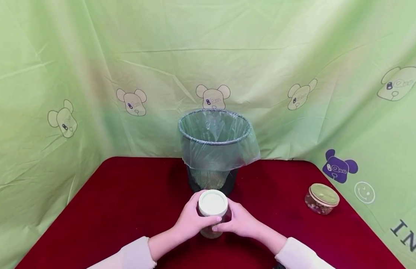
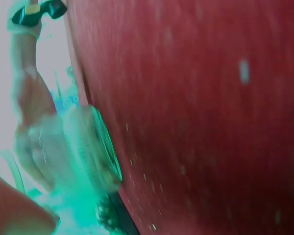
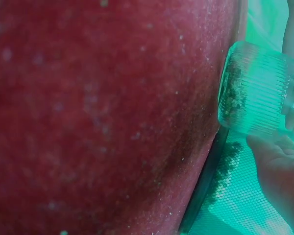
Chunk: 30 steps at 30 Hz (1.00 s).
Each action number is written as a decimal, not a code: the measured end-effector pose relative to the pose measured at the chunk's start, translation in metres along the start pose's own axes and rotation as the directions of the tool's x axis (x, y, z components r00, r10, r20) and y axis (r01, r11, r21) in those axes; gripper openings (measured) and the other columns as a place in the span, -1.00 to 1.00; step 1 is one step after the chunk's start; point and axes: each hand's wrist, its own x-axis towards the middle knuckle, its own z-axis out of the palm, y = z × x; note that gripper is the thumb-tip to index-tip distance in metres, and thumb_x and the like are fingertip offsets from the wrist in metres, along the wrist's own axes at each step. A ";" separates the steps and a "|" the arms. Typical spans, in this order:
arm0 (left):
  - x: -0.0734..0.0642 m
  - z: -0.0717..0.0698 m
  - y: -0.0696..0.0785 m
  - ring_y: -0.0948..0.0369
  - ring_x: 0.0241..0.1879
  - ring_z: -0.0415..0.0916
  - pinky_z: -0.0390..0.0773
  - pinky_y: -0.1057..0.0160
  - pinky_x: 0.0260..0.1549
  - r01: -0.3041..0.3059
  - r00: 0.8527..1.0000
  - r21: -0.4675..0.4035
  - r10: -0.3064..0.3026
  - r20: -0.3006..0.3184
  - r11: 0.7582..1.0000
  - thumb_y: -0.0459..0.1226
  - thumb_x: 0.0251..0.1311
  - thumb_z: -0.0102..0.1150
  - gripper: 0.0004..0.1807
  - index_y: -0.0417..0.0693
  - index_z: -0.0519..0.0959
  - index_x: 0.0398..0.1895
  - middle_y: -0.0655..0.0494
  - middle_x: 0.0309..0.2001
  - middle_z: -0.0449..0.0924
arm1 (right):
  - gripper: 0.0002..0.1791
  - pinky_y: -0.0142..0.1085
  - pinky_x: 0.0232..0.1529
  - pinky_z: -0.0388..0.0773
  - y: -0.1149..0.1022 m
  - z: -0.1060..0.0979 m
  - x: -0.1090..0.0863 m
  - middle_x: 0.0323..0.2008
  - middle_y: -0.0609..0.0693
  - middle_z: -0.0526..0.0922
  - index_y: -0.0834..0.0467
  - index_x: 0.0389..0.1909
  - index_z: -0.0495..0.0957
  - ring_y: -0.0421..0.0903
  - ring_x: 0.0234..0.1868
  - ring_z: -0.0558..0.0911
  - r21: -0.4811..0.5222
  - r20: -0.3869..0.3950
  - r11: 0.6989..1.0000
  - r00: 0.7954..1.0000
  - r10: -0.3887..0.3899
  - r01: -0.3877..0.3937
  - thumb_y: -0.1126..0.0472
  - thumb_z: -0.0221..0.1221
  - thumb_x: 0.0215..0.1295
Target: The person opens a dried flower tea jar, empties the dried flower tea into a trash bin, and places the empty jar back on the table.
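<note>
Both hands wrap round a clear ribbed jar [image 3: 255,90] with a white screw lid [image 1: 213,203], in front of the bin in the head view. The left hand [image 1: 190,219] grips its left side and the right hand [image 1: 242,221] its right side, their thumbs meeting across the front just below the lid. The jar stands upright, low over the red cloth. Some dark, grainy contents show near its base in the right wrist view. The left wrist view is blurred, with the jar [image 2: 90,149] at the cloth's surface.
Directly behind the jar stands a mesh waste bin [image 1: 208,177] lined with a clear plastic bag [image 1: 221,155]. A short round tub [image 1: 322,198] with a gold-rimmed lid sits near the right edge of the red table [image 1: 133,209]. Green printed fabric [image 1: 160,45] hangs round the back and sides.
</note>
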 end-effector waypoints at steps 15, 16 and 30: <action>-0.003 0.002 -0.003 0.17 0.03 0.46 0.43 0.15 0.04 0.050 0.999 -0.006 -0.050 -0.021 0.999 -0.09 -0.20 0.58 -0.14 -0.06 0.34 0.21 0.15 0.06 0.46 | -0.16 -0.30 0.09 0.46 0.000 0.002 -0.002 0.06 -0.10 0.57 0.07 0.29 0.30 -0.12 0.05 0.56 -0.058 -0.037 0.998 0.999 -0.011 0.009 0.14 0.49 -0.02; -0.002 0.000 -0.004 0.17 0.02 0.47 0.42 0.16 0.04 0.050 0.999 -0.013 -0.050 0.000 0.999 -0.10 -0.20 0.58 -0.14 -0.05 0.33 0.21 0.14 0.06 0.47 | -0.16 -0.30 0.09 0.46 0.000 0.002 -0.002 0.06 -0.10 0.56 0.08 0.30 0.30 -0.12 0.05 0.56 -0.046 -0.034 0.999 0.999 -0.009 0.007 0.14 0.49 -0.01; 0.030 -0.030 -0.024 0.15 0.10 0.46 0.38 0.23 0.12 -0.071 0.919 -0.169 0.130 0.371 0.983 -0.31 -0.09 0.51 -0.21 -0.17 0.32 0.24 0.02 0.10 0.51 | -0.13 -0.28 0.08 0.48 0.000 0.001 0.000 0.12 -0.01 0.51 0.17 0.34 0.23 -0.09 0.10 0.56 0.049 0.009 0.999 1.000 0.012 -0.012 0.19 0.47 0.02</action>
